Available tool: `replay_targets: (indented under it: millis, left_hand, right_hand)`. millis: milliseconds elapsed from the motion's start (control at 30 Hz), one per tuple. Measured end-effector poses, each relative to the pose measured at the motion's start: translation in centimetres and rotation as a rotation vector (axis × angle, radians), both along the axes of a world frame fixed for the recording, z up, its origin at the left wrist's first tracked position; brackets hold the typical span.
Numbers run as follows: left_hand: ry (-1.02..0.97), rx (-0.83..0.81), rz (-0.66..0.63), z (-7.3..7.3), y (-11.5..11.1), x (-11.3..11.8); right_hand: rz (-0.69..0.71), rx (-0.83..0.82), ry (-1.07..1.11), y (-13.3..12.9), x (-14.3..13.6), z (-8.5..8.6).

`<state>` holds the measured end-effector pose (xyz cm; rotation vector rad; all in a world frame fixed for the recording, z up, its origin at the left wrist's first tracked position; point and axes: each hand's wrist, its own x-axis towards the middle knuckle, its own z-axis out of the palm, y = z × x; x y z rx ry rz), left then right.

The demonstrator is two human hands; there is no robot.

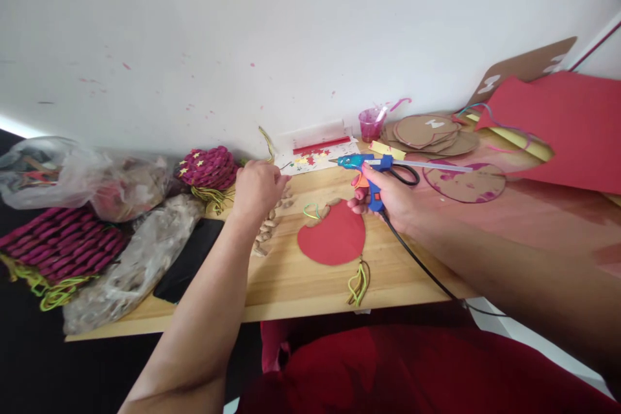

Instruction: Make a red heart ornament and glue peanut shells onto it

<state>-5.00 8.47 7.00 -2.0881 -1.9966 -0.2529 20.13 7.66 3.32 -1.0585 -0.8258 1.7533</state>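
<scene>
My right hand (381,194) grips a blue glue gun (361,162), its nozzle pointing left and a long clear glue stick coming out of its back. Below the nozzle lies a red apple-like cutout (332,236) with a few peanuts along its top edge, a thin green loop at upper left and a yellow-green tassel at the bottom. My left hand (261,186) is over the upper end of a line of peanuts (264,234), left of the cutout. Its fingers are bent together; what they hold, if anything, is too small to tell.
Magenta woven pieces (63,246), plastic bags (130,272) and a black flat item (191,259) lie left. Behind are star-covered paper (315,158) and a cup of magenta paint (371,124). Cardboard discs (427,132) and red sheets (567,123) sit right. A black cord trails from the gun.
</scene>
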Motion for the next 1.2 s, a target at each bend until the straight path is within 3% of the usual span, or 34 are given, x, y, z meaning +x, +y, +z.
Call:
replay_targets:
  millis: [133, 333, 500, 767, 900, 1200]
  left_hand:
    - [-0.096, 0.003, -0.052, -0.1, 0.7, -1.4]
    - [-0.184, -0.112, 0.095, -1.2, 0.5, -3.0]
    - [-0.311, -0.042, 0.016, -2.1, 0.5, -4.5]
    - [-0.248, -0.093, 0.034, -0.7, -0.4, -3.5]
    - [-0.219, -0.092, 0.002, -0.7, -0.4, -3.7]
    - [-0.094, -0.160, 0.136, 0.5, -0.6, -4.5]
  right_hand:
    - [-0.011, 0.017, -0.018, 0.1, 0.0, -0.3]
    - [-0.060, 0.072, -0.019, 0.6, 0.2, -0.9]
    - [-0.105, 0.022, -0.063, 0.6, 0.1, -0.2]
    - [-0.107, -0.004, -0.078, 0.4, -0.1, 0.3]
    - [-0.084, -0.010, -0.076, 0.3, -0.1, 0.4]
    - [-0.118, -0.044, -0.092, 0.3, -0.3, 0.4]
